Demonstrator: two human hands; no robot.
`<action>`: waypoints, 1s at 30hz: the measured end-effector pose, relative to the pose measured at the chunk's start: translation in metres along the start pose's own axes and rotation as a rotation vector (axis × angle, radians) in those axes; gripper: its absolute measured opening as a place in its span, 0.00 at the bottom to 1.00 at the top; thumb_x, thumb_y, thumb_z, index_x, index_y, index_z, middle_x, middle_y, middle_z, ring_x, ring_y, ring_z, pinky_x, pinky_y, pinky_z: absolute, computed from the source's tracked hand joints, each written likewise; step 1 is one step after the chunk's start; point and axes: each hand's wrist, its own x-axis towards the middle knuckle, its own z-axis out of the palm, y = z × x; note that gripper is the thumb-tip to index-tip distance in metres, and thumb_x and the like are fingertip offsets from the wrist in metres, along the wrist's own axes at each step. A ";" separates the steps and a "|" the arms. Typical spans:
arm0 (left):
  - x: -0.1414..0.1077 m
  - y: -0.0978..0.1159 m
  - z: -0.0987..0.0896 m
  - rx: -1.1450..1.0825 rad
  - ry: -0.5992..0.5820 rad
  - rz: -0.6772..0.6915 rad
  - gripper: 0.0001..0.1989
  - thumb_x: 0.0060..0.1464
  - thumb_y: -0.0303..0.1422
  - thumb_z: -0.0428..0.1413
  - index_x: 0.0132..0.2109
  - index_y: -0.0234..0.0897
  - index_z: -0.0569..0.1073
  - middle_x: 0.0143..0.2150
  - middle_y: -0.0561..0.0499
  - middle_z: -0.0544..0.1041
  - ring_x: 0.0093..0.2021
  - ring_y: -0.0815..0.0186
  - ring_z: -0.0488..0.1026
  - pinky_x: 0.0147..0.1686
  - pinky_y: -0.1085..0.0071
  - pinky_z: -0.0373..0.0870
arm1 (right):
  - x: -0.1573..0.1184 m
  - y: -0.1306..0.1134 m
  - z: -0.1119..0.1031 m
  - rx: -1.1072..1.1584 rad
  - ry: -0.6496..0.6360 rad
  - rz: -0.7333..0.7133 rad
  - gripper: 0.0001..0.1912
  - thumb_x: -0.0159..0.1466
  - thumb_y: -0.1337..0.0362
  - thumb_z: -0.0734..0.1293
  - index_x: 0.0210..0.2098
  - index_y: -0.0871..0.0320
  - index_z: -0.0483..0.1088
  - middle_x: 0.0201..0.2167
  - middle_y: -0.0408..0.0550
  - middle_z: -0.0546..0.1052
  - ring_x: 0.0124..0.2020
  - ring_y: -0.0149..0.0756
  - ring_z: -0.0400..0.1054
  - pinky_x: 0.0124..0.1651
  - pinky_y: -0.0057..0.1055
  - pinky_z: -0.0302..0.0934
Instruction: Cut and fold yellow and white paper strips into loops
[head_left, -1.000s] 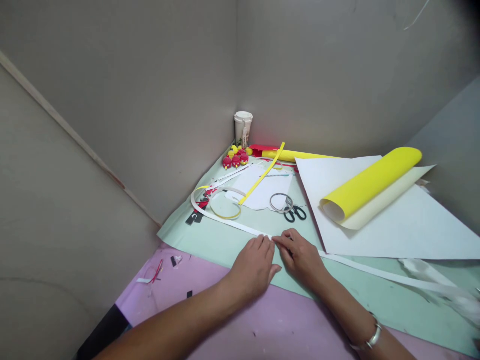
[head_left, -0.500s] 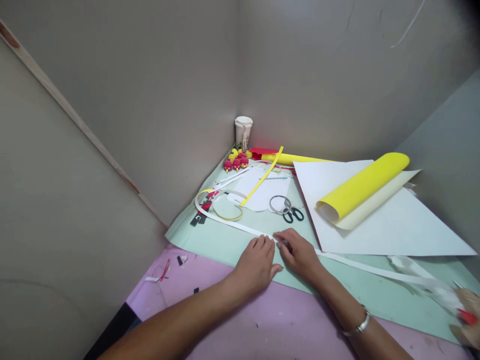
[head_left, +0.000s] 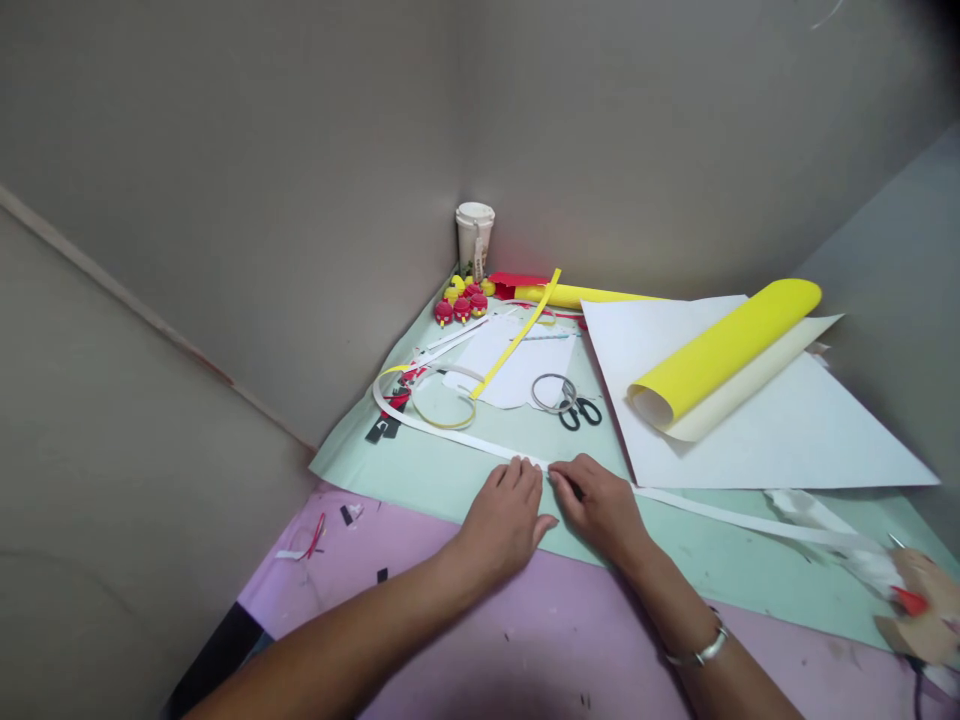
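Observation:
A long white paper strip (head_left: pixel 480 445) runs across the green sheet, curling over at its far left end. My left hand (head_left: pixel 504 512) lies flat with its fingertips pressing on the strip, thumb out to the side. Right beside it, my right hand (head_left: pixel 604 505) pinches the same strip between thumb and curled fingers. Part of the strip is hidden under both hands. Beyond them are black-handled scissors (head_left: pixel 581 412) and a grey ring (head_left: pixel 553 393).
A white board (head_left: pixel 787 450) with a rolled yellow sheet (head_left: pixel 724 355) lies on the right. At the back stand a white cup (head_left: pixel 475 235) and several small red-and-yellow pieces (head_left: pixel 461 308). A tan item with a red part (head_left: pixel 909 600) is at far right. Walls enclose the corner.
The view has tilted slightly, so the table things sit a little higher and further left. Both hands stay on the strip with hardly any movement.

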 end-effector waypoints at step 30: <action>0.004 -0.002 0.000 -0.047 -0.030 -0.001 0.28 0.66 0.41 0.46 0.63 0.22 0.63 0.62 0.31 0.67 0.63 0.46 0.62 0.58 0.55 0.60 | 0.010 0.009 -0.024 -0.093 -0.028 0.122 0.12 0.67 0.64 0.60 0.45 0.56 0.74 0.38 0.49 0.75 0.35 0.35 0.71 0.37 0.29 0.62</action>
